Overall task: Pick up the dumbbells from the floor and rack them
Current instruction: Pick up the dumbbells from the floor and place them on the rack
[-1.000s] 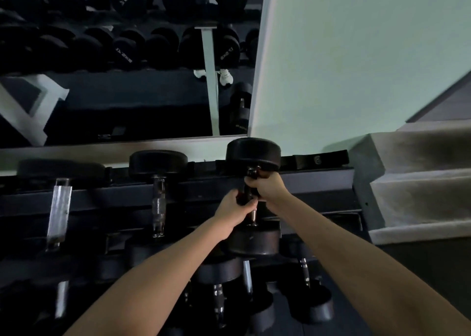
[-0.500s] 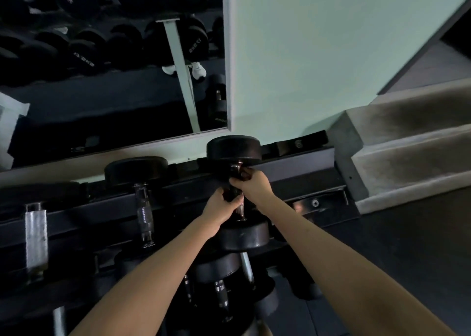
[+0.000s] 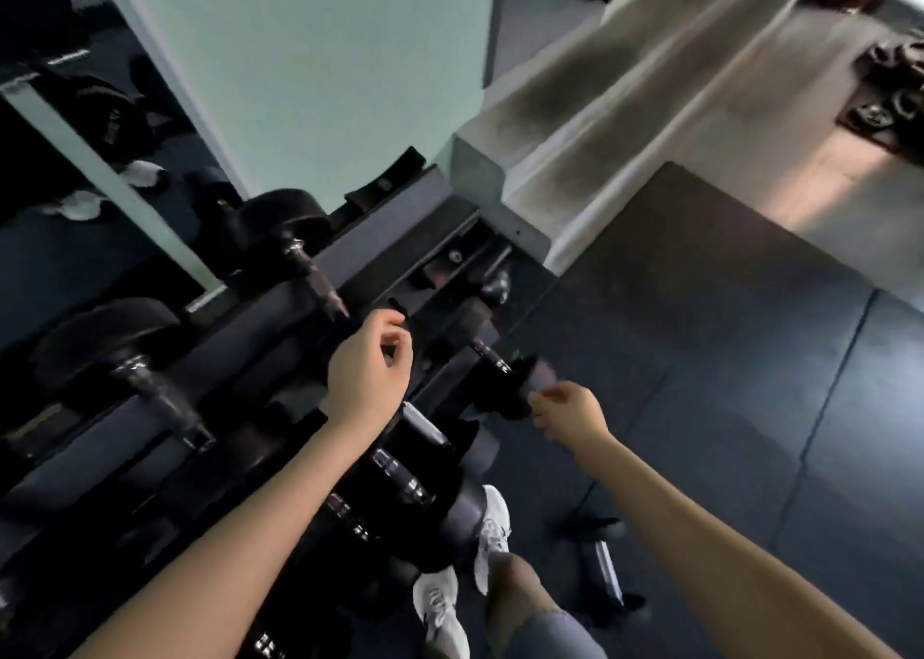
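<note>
One dumbbell [image 3: 606, 566] lies on the floor [image 3: 750, 383], near right, just beside my shoes [image 3: 492, 533]. Both hands are empty: left hand [image 3: 372, 363] loosely curled in front of the rack [image 3: 400, 238]; right hand [image 3: 570, 411] blurred, fingers look loosely bent, gripping nothing.

The dumbbell looks heavy and rigid, with black heads and a bare metal handle between them. I'd grab the middle of the handle with a full wrap, likely both hands. The metal could be slick, and the round heads may roll.

The floor is dark rubber tiles, grippy I'd guess. The rack runs left, loaded with racked dumbbells [image 3: 280, 218]; can't tell which slot is free. Pale wall [image 3: 325, 58] and mirror [image 3: 75, 183] far left, concrete steps [image 3: 575, 123] far right.
</note>
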Motion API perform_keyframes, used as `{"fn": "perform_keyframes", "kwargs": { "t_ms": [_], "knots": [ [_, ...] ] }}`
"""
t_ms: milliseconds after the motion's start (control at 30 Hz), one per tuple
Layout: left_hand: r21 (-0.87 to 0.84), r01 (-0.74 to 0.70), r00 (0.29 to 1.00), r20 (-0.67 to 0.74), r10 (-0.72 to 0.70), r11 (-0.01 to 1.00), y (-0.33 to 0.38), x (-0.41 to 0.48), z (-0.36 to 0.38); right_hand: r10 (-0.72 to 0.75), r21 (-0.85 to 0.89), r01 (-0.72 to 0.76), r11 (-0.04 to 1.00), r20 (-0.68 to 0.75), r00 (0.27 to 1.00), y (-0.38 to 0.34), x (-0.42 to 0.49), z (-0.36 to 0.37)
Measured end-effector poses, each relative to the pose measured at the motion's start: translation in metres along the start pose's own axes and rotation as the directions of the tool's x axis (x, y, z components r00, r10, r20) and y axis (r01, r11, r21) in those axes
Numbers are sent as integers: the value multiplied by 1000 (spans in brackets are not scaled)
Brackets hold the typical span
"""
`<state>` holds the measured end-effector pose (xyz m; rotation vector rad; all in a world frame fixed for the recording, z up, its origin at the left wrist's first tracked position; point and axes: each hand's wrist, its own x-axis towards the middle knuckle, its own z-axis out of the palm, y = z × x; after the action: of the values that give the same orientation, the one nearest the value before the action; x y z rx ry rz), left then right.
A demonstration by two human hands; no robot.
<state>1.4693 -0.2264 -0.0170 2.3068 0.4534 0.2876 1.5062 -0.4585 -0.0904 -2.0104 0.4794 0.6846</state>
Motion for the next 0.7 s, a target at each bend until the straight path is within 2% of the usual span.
{"fn": "perform_keyframes", "kwargs": {
  "t_ms": [133,300,467,600,700],
  "knots": [
    [-25,-37,970,238,41,999,33,-41,65,177,107,-166,980,-103,979,98,-37,-57],
    [1,-47,850,525,40,999,64,-106,151,373,200,-334,921,-208,904,206,-74,-113],
    [138,90,688,708,-161,986,65,-181,239,517,263,-461,847,-212,829,309,-91,-150],
    [262,233,554,756,-349,937,52,-242,308,539,207,-505,838,-171,825,381,-76,-165],
    [300,333,464,773,-432,894,32,-284,365,530,142,-513,846,-133,837,429,-45,-168]
  ]
}}
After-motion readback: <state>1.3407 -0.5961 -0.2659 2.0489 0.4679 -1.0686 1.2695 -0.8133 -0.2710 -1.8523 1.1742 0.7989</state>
